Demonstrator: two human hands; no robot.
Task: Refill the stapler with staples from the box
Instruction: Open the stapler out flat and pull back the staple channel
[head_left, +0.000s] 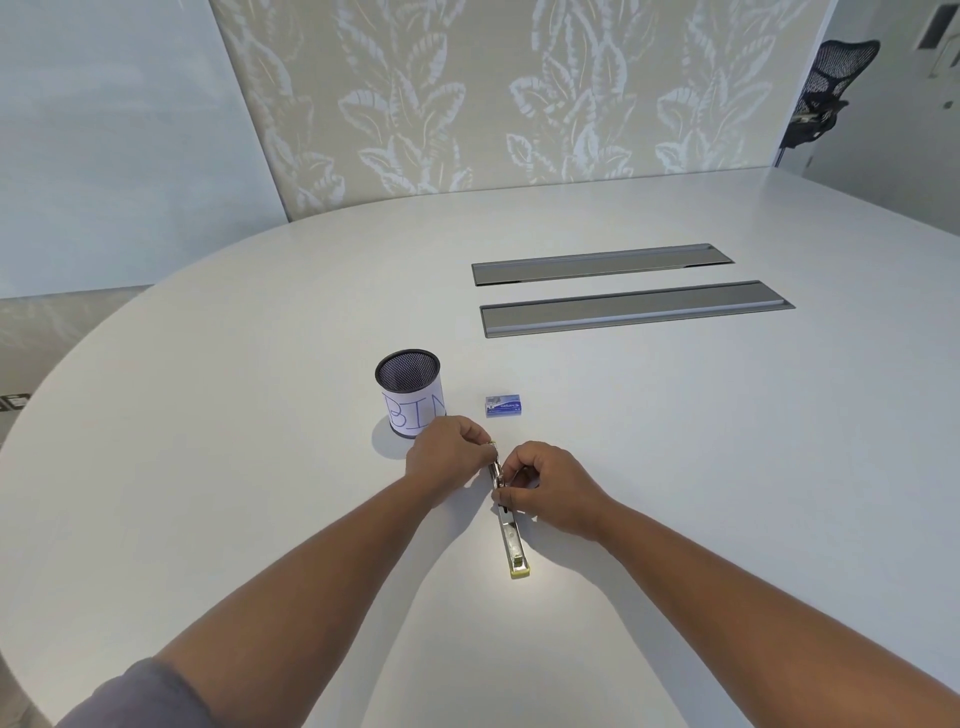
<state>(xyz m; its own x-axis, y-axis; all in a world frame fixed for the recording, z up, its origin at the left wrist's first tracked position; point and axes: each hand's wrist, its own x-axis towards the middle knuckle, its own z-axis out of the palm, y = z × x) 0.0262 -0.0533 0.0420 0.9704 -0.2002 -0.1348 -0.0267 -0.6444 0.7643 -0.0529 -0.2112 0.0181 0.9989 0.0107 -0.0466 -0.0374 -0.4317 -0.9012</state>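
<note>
Two bare forearms reach forward from the bottom of the view and meet over a white, rounded tabletop (675, 467), near its middle. Nearest you lies the stapler (511, 540), folded open flat in a long narrow line that runs away from you, its yellow-tipped end pointing back toward your body. Your right hand (550, 486) curls over the middle of the stapler, fingers pinching it from the side, probably to steady it against the tabletop. Your left hand (449, 457) closes its fingertips on the far end of the stapler, where a small bit of metal shows between them; whether that is a strip of staples or part of the stapler itself is too small to tell. Judging by this, you are working at the staple channel, either clearing it or loading it.

Just beyond your left hand stands a black mesh cup (409, 392) wrapped in white paper lettered "BIN", very near your knuckles. The small blue box of staples (503, 405) lies a little beyond the stapler, to the right of the cup and apart from it, within easy reach.

Farther off, two long grey cable hatches (623, 288) sit flush in the tabletop. There is broad bare surface to the right and in front; the curved table edge is well away on the left.
</note>
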